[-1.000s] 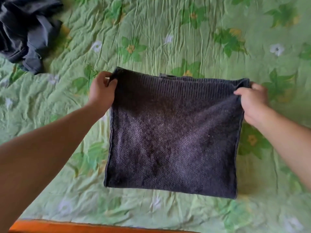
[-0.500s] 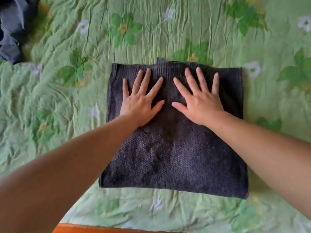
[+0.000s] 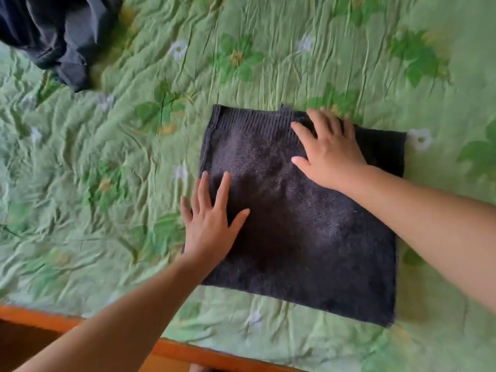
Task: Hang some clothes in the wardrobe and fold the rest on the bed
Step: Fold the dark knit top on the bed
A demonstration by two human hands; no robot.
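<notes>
Knit sweater (image 3: 308, 210) folded flat on bed (image 3: 107, 183). Left hand (image 3: 209, 224) and right hand (image 3: 330, 154) press it, fingers straight, grasping nothing.

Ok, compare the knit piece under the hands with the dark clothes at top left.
The knit piece lies flat, folded into a neat rectangle; the dark clothes sit in a crumpled heap. The left hand and right hand lie open on the knit piece; nothing touches the dark clothes. Both are dark and lie on the green bedspread.
</notes>
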